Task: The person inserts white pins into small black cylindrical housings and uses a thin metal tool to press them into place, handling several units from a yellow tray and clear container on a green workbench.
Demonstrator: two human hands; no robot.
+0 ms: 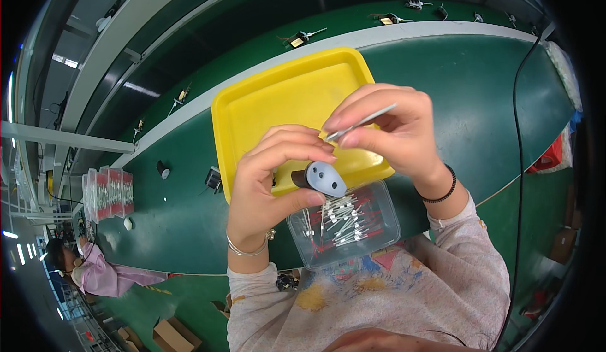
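My left hand (268, 166) grips a small plug-like part (326, 179) between thumb and fingers. Its pale grey oval face shows several dark holes, and behind it is a dark body. Close above, my right hand (394, 125) pinches a thin grey rod (366, 122) that slants down toward my left fingertips; a yellow speck shows by its lower end, too small to name. Under both hands lies a yellow tray (230, 109). Below the part, a clear plastic box (391, 219) holds many thin white rods with white tabs and some red pieces.
Clear packs with red and white pieces (107, 193) stand at the left of the green table. Small black parts (213, 179) lie beside the tray. Beyond a pale rail, assemblies with rods (300, 38) sit on a green belt. A black cable (519, 112) hangs at right. Another person (104, 270) sits far left.
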